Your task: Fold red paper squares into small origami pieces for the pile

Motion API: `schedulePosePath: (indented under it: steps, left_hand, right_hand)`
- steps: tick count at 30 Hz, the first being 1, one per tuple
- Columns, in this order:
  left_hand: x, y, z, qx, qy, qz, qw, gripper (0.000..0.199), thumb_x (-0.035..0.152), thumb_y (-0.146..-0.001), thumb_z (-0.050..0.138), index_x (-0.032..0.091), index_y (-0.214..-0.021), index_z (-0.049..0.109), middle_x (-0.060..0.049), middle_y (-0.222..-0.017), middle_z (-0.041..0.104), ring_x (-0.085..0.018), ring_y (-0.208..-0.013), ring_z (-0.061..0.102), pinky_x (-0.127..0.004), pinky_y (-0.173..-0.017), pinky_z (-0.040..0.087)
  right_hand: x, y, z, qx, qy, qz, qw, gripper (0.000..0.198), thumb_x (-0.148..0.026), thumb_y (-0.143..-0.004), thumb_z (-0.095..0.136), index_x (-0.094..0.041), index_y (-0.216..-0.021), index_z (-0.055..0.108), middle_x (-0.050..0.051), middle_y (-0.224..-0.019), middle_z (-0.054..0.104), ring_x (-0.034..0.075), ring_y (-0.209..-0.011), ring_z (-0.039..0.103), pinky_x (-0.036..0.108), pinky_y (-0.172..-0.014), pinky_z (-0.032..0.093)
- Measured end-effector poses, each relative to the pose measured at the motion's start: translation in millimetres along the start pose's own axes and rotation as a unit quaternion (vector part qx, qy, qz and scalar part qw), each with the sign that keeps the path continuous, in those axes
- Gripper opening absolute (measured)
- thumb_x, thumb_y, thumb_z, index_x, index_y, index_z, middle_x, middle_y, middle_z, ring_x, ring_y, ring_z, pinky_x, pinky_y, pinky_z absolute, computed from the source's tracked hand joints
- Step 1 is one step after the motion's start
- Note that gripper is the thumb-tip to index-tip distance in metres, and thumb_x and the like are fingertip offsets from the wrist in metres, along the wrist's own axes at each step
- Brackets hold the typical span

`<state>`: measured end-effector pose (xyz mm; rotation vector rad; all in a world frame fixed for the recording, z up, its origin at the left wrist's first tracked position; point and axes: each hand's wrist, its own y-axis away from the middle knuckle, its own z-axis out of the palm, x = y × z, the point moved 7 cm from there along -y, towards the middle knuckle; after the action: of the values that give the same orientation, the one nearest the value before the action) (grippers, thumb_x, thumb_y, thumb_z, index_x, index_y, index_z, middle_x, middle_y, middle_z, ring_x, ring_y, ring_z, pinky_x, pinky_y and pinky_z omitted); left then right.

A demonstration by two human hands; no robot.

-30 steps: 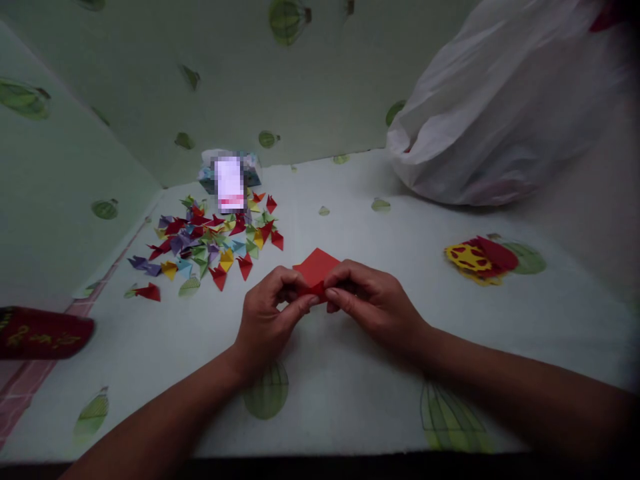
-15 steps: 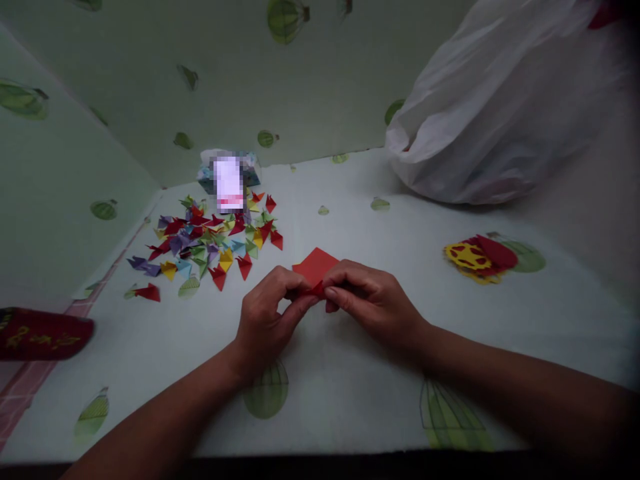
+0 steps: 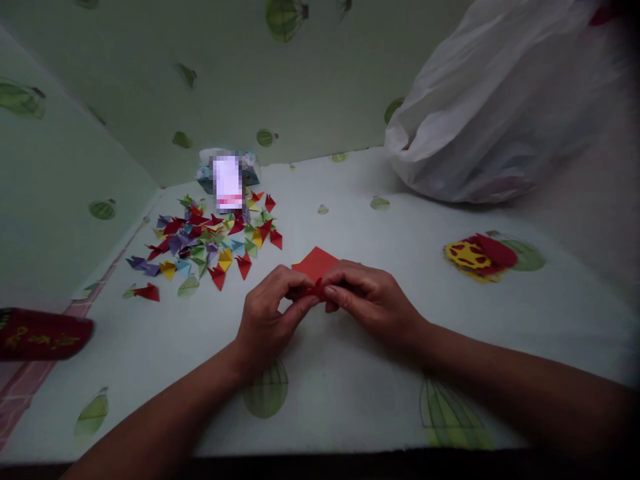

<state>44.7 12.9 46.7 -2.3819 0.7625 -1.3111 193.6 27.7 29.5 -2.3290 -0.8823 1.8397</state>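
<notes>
Dim, muted light, soft shadows beneath the hands (image 3: 367,297), darkened right edge, one glowing, pixelated screen (image 3: 228,180)

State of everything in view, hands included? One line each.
Left hand: pinching red paper
Right hand: pinching there too
Red paper: held, folds mostly hidden
Orange-red sheet: partly covered by hands; joined to red paper or separate, can't tell
Small folded papers: folded, loosely heaped
Screen: lit, content pixelated
Plastic bag: bulging
Yellow and red cutouts: overlapping
</notes>
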Motion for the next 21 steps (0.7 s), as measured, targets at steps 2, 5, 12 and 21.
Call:
schedulePosePath:
  steps: [2, 5, 12, 21]
  left_hand:
    - [-0.9, -0.3, 0.0, -0.003, 0.008, -0.005, 1.0, 0.009, 0.014, -0.09, 0.072, 0.019, -0.092, 0.065, 0.0, -0.082, 0.063, -0.011, -0.072, 0.061, -0.024, -0.066, 0.052]
    - [-4.8, -0.3, -0.1, -0.004, 0.033, -0.031, 0.999, 0.007, 0.017, -0.089, 0.072, 0.02, -0.091, 0.066, -0.001, -0.082, 0.063, -0.012, -0.072, 0.062, -0.024, -0.065, 0.053]
    - [-22.3, 4.9, 7.6, -0.014, 0.195, -0.186, 0.963, 0.008, 0.026, -0.094, 0.066, 0.018, -0.094, 0.065, -0.001, -0.082, 0.066, -0.012, -0.07, 0.064, -0.025, -0.066, 0.054]
    - [-30.7, 9.6, 11.7, -0.005, 0.278, -0.249, 0.928, 0.009, 0.027, -0.093, 0.068, 0.019, -0.096, 0.065, -0.001, -0.088, 0.065, -0.011, -0.076, 0.064, -0.023, -0.072, 0.055]
  right_hand:
    - [0.8, 0.1, 0.6, -0.002, 0.0, 0.004, 1.0, 0.017, -0.013, -0.097, 0.058, -0.018, -0.083, 0.066, 0.001, -0.075, 0.067, 0.013, -0.069, 0.064, 0.026, -0.068, 0.052]
    - [-0.5, 0.0, 0.6, 0.001, 0.011, -0.005, 1.0, 0.016, -0.012, -0.096, 0.058, -0.018, -0.083, 0.066, 0.001, -0.076, 0.067, 0.013, -0.069, 0.064, 0.026, -0.068, 0.051]
    - [-8.3, 1.3, -0.3, 0.023, 0.079, -0.069, 0.994, 0.015, -0.008, -0.093, 0.06, -0.018, -0.084, 0.066, 0.002, -0.079, 0.068, 0.014, -0.074, 0.063, 0.028, -0.069, 0.049]
    - [-11.5, 2.5, 1.0, 0.021, 0.109, -0.103, 0.988, 0.015, -0.007, -0.093, 0.059, -0.019, -0.087, 0.065, 0.004, -0.084, 0.069, 0.017, -0.079, 0.064, 0.031, -0.071, 0.051]
